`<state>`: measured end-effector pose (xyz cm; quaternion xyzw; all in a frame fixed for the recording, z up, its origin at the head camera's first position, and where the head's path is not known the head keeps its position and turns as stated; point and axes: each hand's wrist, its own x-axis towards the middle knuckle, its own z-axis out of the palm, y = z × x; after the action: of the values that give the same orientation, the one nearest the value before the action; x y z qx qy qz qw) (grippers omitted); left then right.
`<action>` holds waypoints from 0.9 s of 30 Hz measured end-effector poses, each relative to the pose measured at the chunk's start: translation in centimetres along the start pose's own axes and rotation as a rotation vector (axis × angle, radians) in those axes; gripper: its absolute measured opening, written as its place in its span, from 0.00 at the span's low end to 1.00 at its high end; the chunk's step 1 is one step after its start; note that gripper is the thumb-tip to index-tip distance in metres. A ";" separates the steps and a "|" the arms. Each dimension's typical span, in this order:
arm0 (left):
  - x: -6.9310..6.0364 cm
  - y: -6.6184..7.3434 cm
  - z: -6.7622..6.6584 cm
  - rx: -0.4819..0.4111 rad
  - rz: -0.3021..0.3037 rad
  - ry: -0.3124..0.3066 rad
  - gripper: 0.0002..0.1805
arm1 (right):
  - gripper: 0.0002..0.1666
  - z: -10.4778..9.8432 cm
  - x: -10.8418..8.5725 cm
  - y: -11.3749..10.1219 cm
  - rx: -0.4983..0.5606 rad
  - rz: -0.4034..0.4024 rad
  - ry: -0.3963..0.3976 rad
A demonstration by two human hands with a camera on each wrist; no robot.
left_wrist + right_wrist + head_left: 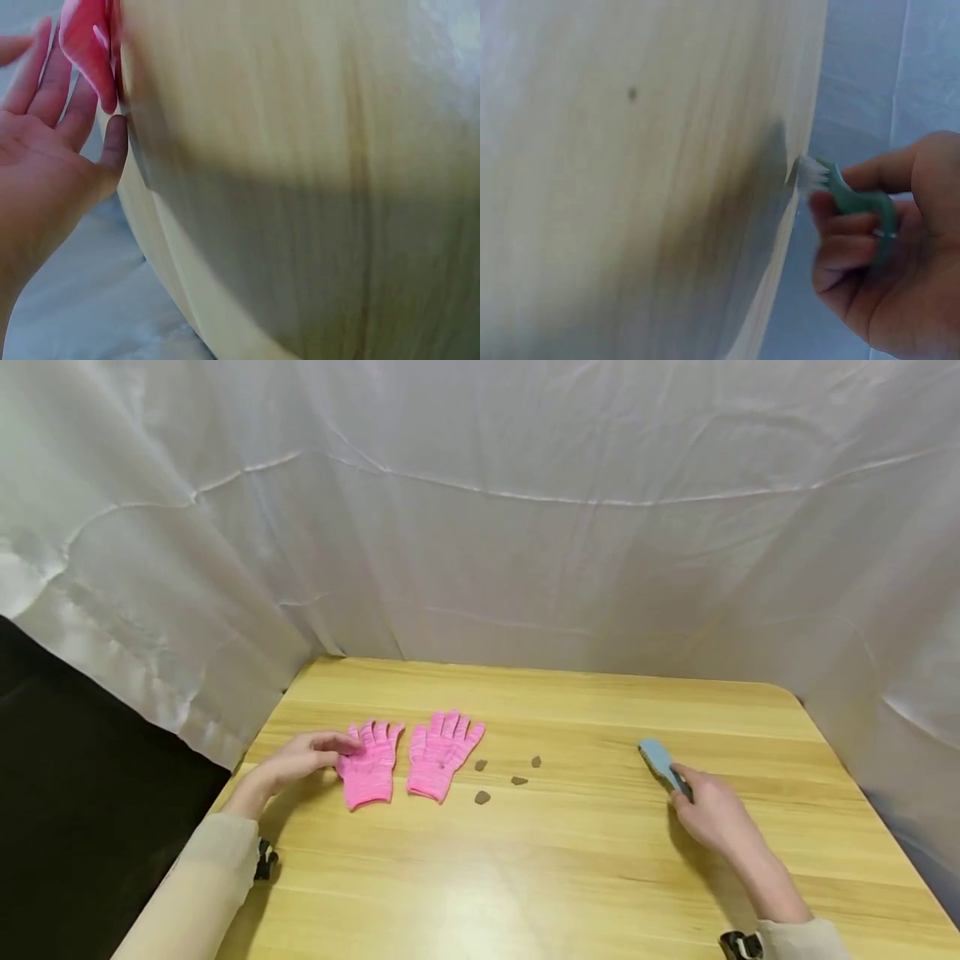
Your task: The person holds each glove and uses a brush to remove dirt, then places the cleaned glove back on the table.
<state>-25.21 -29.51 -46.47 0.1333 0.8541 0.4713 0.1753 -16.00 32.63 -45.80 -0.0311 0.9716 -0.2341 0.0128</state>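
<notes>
Two pink knitted gloves lie flat, side by side, on the left part of the table: a left glove (369, 777) and a right glove (429, 772). My left hand (300, 758) is at the left glove, its fingertips over the thumb side. In the left wrist view its fingers (56, 97) are extended beside the pink fabric (86, 52); whether they press on it I cannot tell. Over at the right, my right hand (712, 810) grips a small blue brush (657, 755) by its handle. White bristles (812, 177) show in the right wrist view, facing the table.
Several small brown flakes (482, 797) are scattered on the wooden table (570, 877), just right of the gloves. A pale curtain (525, 568) hangs along the back and sides. Dark material (82, 793) lies beyond the left edge.
</notes>
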 end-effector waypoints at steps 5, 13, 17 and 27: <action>0.3 0.0 1.2 0.159 0.049 0.030 0.30 | 0.36 0.5 0.1 -0.3 -0.018 -0.023 -0.035; 0.1 0.7 1.5 0.345 0.180 -0.005 0.29 | 0.31 0.4 0.2 -0.5 -0.039 -0.059 -0.030; 0.1 0.8 1.4 0.356 0.204 -0.035 0.25 | 0.32 0.4 0.4 -0.4 -0.032 -0.070 -0.033; 0.1 0.8 1.3 0.387 0.224 0.011 0.22 | 0.34 0.4 1.0 -0.2 -0.009 -0.041 -0.057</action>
<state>-24.72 -28.06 -46.42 0.2558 0.9094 0.3157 0.0886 -16.96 32.16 -46.08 -0.0577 0.9711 -0.2290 0.0355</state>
